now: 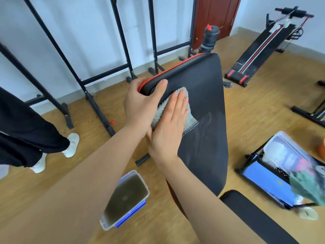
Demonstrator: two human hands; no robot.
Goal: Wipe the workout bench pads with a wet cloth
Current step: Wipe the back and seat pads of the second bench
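Pressing flat on the grey cloth (159, 113) at the centre of the frame, my right hand (168, 128) is lying with fingers straight, pinning the cloth against the upper left part of the black back pad (204, 95). My left hand (140, 106) is gripping the pad's red-piped left edge just beside the cloth, thumb curling over the face. A pale streak is showing on the pad right of the cloth. The seat pad (255, 219) is sitting at lower right. On the wooden floor (263, 106) at bottom centre, a clear container (147, 188) with blue clips is holding murky water. Another person's legs (26, 136), in black trousers and white shoes, are standing at the left edge; black racks (91, 80) are lining the wall at upper left.
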